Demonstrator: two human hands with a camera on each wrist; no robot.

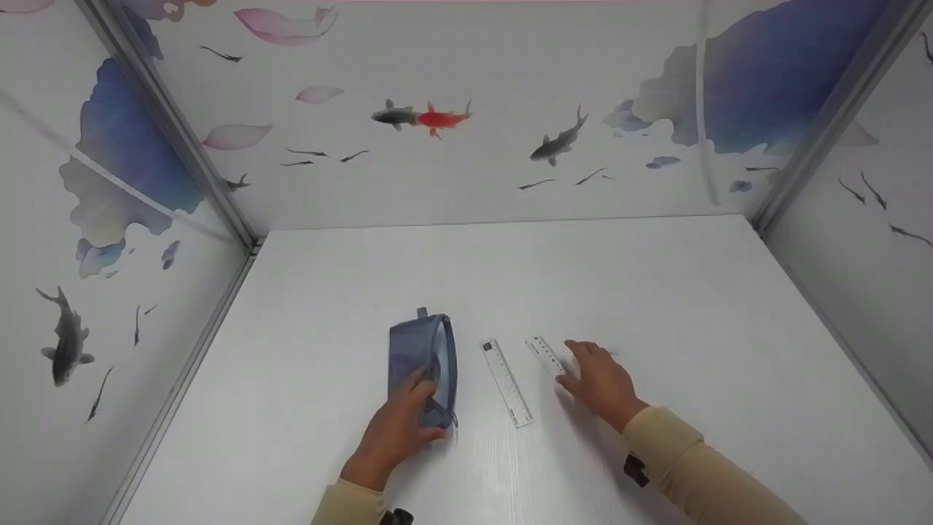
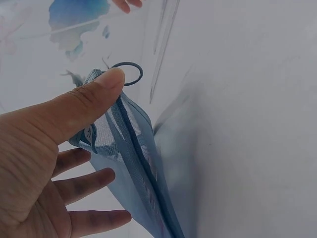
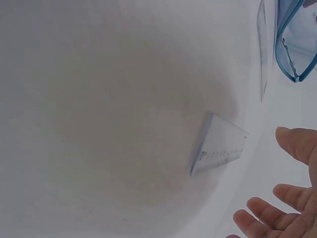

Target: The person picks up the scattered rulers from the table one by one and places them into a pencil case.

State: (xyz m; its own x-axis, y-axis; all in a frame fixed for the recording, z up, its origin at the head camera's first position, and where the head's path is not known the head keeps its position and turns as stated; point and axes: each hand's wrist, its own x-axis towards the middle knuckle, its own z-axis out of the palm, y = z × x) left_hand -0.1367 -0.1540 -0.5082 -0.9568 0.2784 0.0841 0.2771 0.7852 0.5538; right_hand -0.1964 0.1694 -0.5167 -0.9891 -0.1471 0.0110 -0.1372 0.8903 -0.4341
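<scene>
My left hand [image 1: 393, 426] holds a blue zip pouch [image 1: 412, 339] by its near end. In the left wrist view the thumb lies across the corner of the pouch [image 2: 133, 163], beside a small cord loop [image 2: 141, 74]; three other fingers are spread apart below. The pouch's zipped side gapes toward the right. My right hand [image 1: 601, 383], fingers apart, is just right of a short clear ruler [image 1: 543, 352] and partly covers it in the head view. In the right wrist view this ruler [image 3: 220, 144] shows free of the fingers.
A second clear ruler [image 1: 506, 383] lies between the pouch and the first ruler. The white table [image 1: 503, 270] is enclosed by panels printed with fish and petals, with metal posts [image 1: 175, 124] at the corners.
</scene>
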